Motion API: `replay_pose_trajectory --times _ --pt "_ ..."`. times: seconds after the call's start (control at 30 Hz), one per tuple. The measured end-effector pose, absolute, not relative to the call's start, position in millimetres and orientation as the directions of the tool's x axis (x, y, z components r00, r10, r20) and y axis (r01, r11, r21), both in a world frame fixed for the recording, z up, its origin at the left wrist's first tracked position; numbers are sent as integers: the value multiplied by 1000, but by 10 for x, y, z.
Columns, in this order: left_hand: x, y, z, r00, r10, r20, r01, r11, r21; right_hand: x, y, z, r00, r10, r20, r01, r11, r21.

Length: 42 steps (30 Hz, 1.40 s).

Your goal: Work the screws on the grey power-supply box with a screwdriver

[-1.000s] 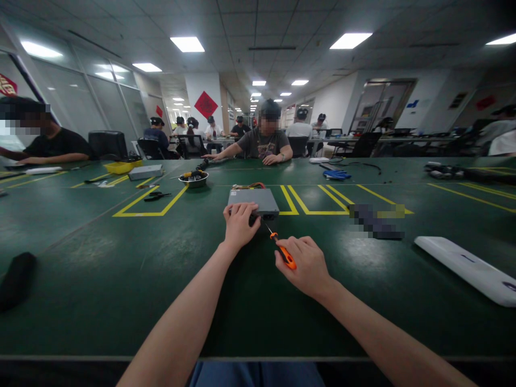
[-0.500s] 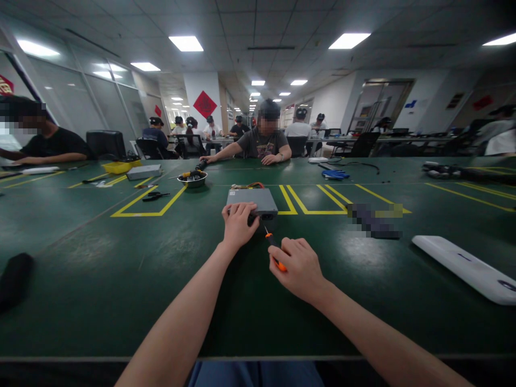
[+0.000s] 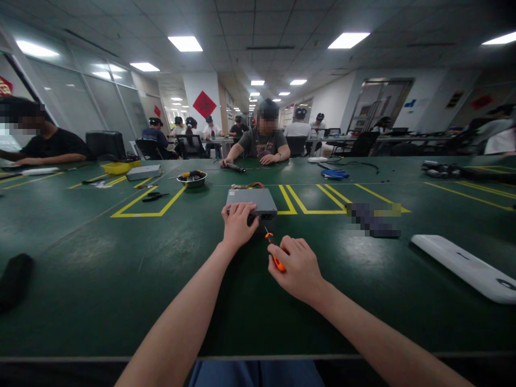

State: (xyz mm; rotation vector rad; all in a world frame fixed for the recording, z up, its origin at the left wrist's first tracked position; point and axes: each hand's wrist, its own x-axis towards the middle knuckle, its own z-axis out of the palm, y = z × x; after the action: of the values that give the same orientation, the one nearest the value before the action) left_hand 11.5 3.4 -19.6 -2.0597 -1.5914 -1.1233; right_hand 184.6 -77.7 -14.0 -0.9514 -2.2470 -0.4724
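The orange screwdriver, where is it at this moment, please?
In the head view, the orange screwdriver is in the right hand, just right of centre, its shaft pointing toward the grey metal box.

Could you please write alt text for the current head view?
A person's left hand grips the near edge of a grey metal box on a green table, while the right hand holds an orange-and-black screwdriver, its tip pointing towards the box. A metal bowl stands farther back to the left, and a co-worker is across the table.
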Motion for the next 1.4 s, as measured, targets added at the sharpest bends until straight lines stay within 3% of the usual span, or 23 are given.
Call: replay_pose_trajectory --times 0.27,0.5,0.8,1.03,1.27,1.4 --pt "107 43 -207 84 670 737 917 -342 207 1845 -768 -154 -459 534 710 749 662 -14" --pt "113 34 -203 84 652 754 911 -356 207 1847 -797 -133 -501 534 681 773 630 75" --pt "113 44 -206 84 657 749 918 -343 198 1851 -768 -161 -428 561 709 789 614 -10" --pt "109 41 -203 89 655 751 917 -349 196 1852 -778 -129 -482 543 687 784 618 61" --pt "101 47 -214 94 652 752 915 -354 192 1866 -758 -154 -423 585 692 767 638 -71" --pt "103 46 -211 94 648 756 913 -358 193 1873 -750 -145 -465 561 684 767 641 -4"
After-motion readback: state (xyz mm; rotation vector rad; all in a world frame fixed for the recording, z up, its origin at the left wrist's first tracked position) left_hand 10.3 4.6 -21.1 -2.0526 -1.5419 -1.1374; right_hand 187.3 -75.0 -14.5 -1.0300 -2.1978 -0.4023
